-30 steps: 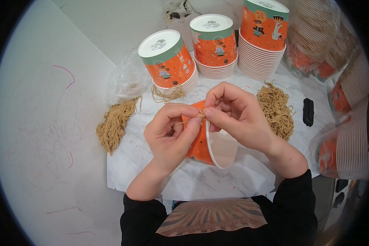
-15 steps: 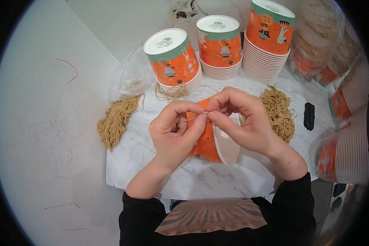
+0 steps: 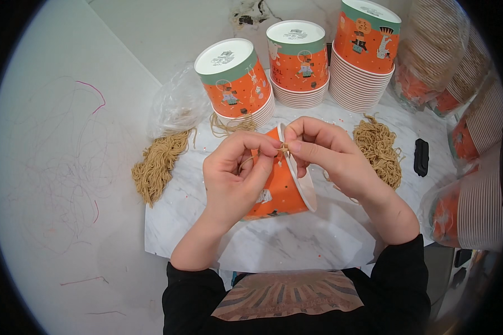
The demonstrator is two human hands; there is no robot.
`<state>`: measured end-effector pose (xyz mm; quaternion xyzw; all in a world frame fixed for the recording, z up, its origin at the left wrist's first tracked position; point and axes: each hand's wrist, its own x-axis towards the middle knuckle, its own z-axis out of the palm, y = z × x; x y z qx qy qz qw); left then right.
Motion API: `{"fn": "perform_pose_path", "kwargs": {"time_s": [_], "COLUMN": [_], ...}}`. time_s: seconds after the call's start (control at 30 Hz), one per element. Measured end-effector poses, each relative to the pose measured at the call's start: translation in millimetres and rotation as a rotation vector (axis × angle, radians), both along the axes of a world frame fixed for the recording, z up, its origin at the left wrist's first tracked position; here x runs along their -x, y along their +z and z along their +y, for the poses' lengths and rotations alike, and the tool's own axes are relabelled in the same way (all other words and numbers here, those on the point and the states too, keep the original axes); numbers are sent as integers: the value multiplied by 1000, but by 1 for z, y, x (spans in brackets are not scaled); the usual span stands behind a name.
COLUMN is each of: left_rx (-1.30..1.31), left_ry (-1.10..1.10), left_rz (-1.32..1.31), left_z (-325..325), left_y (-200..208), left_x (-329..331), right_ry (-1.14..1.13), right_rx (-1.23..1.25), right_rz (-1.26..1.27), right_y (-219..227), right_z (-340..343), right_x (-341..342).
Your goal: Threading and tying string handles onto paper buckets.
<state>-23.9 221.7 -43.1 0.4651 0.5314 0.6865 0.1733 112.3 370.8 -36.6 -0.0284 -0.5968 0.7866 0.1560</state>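
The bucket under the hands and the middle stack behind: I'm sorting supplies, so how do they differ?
The bucket is tipped sideways, its opening facing right; the middle stack stands upside down. The bucket shows one rim, the middle stack several. Both are orange with printed figures.

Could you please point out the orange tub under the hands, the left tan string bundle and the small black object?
Orange tub (image 3: pixel 285 187), head view: on its printed side wall.
Left tan string bundle (image 3: pixel 159 167), head view: on its middle strands.
Small black object (image 3: pixel 421 158), head view: on its upper surface.
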Motion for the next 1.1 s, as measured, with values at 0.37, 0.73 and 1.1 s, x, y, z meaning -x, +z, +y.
{"fn": "perform_pose_path", "kwargs": {"time_s": [0.37, 0.73, 1.1], "left_rx": [168, 229, 297], "left_ry": [49, -91, -76], "left_rz": [110, -211, -198], "left_z": [-4, -7, -12], "left_y": [2, 15, 23], "left_x": [6, 7, 12], "right_ry": [-144, -377, -342], "right_rx": [-222, -861, -851], "right_rz": [43, 160, 112], "right_y": [-1, 8, 15], "right_z": [-10, -10, 1], "right_x": [0, -1, -9]}}
